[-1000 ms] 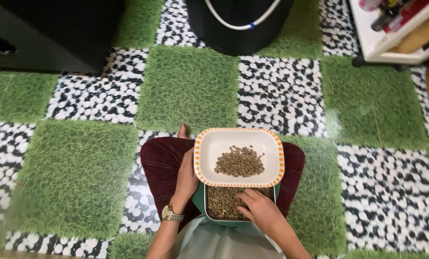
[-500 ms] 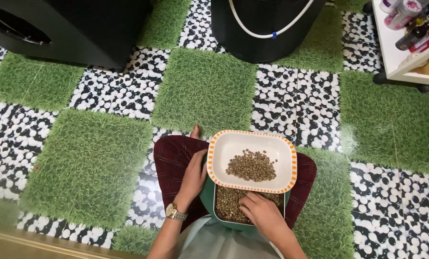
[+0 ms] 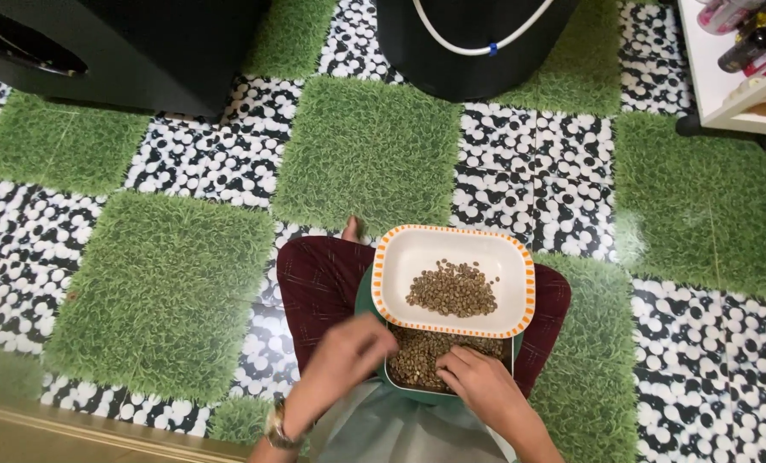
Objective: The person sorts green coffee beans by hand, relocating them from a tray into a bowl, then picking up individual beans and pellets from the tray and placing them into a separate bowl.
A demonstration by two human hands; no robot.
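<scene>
A white dish with an orange rim is rested across the lap, on the far edge of a green tin held between the knees. A small heap of beans lies in the dish; more beans fill the tin, partly hidden beneath the dish.

The right hand lies in the near right part of the tin, its fingers curled down onto the beans as if pinching some; whether any are actually gripped cannot be told. The left hand is blurred at the near left corner of the tin, fingers loosely bent, with nothing seen in them; whether the tin is touched cannot be told. A watch is worn on that wrist.

As a judgement: the dish appears to be supported only by the tin's edge and the lap, with neither hand seen on it, so it could be tipped by a knock from either hand and its beans spilled into the tin or onto the grass mat. Beans dropped on the pebble floor would be hard to find.
</scene>
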